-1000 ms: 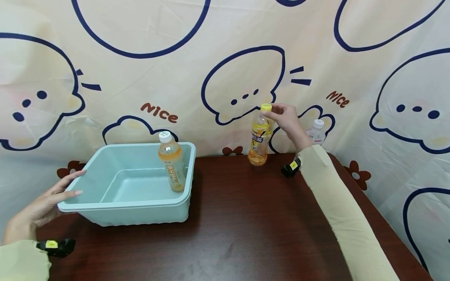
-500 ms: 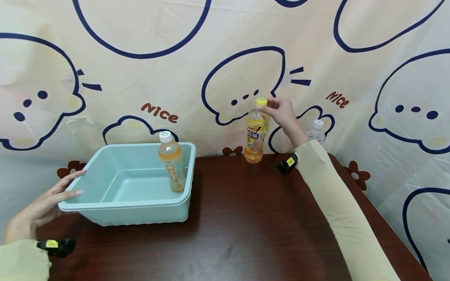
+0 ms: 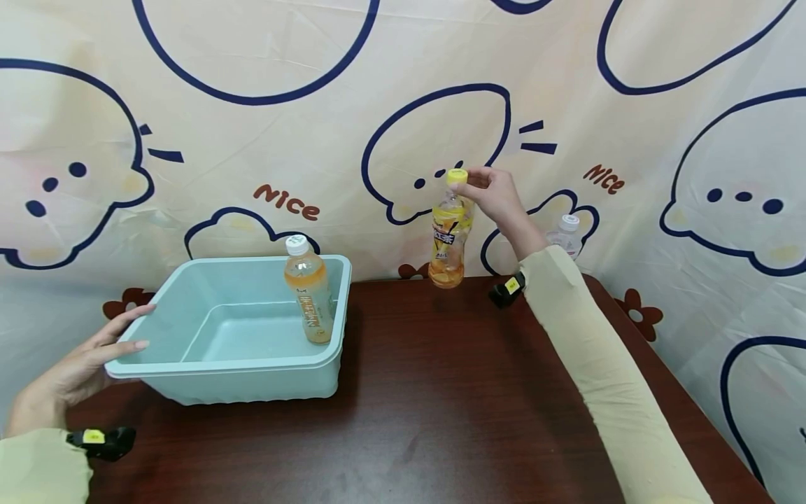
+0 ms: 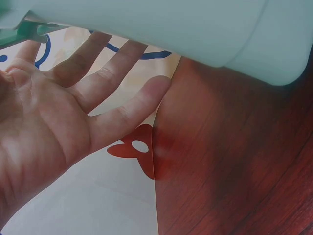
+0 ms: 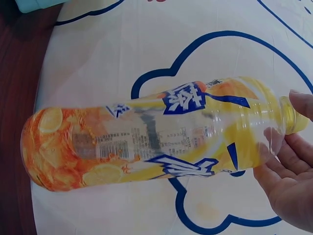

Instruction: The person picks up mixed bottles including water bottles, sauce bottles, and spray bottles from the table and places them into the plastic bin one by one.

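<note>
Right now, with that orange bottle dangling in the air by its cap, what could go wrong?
The right hand pinches the orange bottle only near its yellow cap, so it hangs free above the table and might slip and drop. It also swings tilted, so if carried to the tub it could knock over the bottle leaning in the corner. The left hand only rests flat against the tub's side, so a bump might shove the tub.

Right grip (image 3: pixel 497 199) pinched, left (image 3: pixel 94 357) flat

The right hand's (image 3: pixel 497 196) forearm partly hides the clear bottle (image 3: pixel 567 234) by the curtain.
</note>
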Available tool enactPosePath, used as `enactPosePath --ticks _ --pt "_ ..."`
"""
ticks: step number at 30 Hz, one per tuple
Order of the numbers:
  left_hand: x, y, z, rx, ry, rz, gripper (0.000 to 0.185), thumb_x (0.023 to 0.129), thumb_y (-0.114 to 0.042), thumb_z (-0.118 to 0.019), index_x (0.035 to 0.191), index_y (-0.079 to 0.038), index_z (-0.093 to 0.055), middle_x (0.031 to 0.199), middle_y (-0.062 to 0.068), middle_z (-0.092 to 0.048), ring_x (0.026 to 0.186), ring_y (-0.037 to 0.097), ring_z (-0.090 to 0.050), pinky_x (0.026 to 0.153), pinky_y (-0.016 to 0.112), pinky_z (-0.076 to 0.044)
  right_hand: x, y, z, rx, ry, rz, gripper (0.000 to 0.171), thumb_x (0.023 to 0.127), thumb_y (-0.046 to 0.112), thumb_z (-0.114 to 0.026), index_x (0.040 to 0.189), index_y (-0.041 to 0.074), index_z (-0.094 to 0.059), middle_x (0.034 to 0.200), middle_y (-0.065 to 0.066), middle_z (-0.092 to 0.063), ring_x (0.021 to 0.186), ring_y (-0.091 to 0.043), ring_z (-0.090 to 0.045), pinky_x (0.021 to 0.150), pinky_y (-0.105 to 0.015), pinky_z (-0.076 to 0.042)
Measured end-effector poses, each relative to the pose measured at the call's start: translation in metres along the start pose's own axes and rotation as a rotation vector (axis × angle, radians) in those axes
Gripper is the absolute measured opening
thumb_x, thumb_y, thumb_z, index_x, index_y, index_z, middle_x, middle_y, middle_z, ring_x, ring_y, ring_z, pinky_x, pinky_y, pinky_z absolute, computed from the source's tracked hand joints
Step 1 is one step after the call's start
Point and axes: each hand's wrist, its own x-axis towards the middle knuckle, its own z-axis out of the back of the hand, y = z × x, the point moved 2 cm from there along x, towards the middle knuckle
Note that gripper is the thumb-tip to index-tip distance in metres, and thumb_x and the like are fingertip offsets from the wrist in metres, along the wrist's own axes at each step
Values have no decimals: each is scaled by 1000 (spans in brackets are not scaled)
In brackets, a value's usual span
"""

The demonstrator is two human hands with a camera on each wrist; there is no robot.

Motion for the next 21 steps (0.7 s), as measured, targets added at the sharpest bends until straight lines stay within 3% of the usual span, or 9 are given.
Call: enactPosePath --ticks 9,17,21 --pt "1 0 0 -6 1 14 58 96 -10 -43 137 -46 -25 119 -16 -22 82 9 -58 66 38 -53 2 10 -6 7 14 27 52 83 31 -66 126 6 -51 125 -10 -53 115 -20 -48 100 -38 -34" --pt "0 1 0 -8 -5 25 57 96 -11 -42 137 -48 -25 132 -11 -11 82 9 -58 66 38 -53 2 17 -11 28 27 38 55 83 30 -66 128 3 -48 127 -11 -52 117 -22 -48 99 -38 -36" --pt "1 0 0 -6 -5 20 57 96 -11 -43 136 -48 -26 126 -14 -17 82 9 -57 66 39 -53 2 22 -14 53 38 49 53 83 29 -66 127 4 -50 125 -11 -53 114 -21 -50 97 -37 -39"
